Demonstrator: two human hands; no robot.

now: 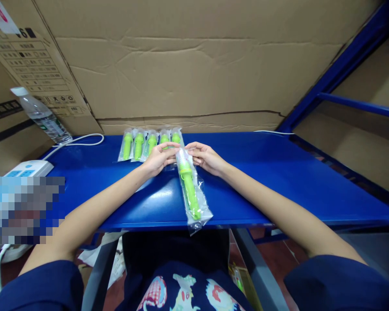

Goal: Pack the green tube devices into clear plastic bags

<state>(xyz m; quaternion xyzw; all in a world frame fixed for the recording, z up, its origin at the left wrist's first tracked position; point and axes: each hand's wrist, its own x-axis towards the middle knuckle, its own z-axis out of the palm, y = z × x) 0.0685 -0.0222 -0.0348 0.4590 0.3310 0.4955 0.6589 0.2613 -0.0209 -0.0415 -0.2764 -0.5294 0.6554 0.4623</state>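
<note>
A clear plastic bag with a green tube-shaped item [190, 190] lies lengthwise on the blue table [278, 181], its lower end hanging over the front edge. My left hand [158, 158] and my right hand [205, 157] both pinch the bag's top end, fingers closed on the plastic. Just behind my hands, several more bagged green items [139, 144] lie side by side in a row near the cardboard wall.
A water bottle [40, 114] leans at the back left. A white power strip [27, 168] and white cable [81, 139] lie on the table's left. Cardboard sheets [194, 65] stand behind. A blue shelf frame [353, 103] rises on the right.
</note>
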